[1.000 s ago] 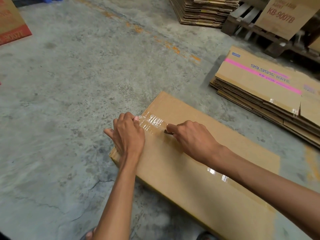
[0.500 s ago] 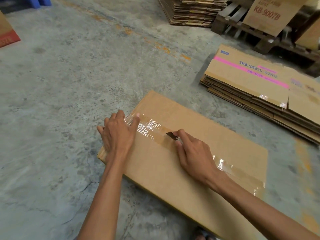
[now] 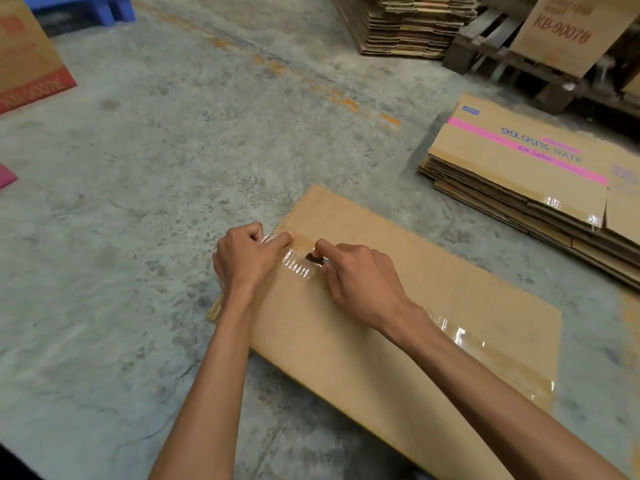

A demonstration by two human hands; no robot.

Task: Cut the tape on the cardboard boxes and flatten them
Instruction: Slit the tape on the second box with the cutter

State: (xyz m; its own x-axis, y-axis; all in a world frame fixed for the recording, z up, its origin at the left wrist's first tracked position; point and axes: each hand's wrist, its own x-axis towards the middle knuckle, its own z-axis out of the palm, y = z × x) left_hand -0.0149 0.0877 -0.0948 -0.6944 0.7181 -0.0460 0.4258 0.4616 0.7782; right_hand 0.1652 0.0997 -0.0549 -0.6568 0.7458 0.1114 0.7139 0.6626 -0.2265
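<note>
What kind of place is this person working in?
Probably a warehouse or packing area: a bare concrete floor, stacks of flattened cardboard boxes, and a wooden pallet at the back.

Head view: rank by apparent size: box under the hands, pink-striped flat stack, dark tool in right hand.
1. Box under the hands: largest, though nearest the camera.
2. Pink-striped flat stack: smaller here, but farther and cropped, so real size unsure.
3. Dark tool: smallest, mostly hidden by the right hand.
</note>
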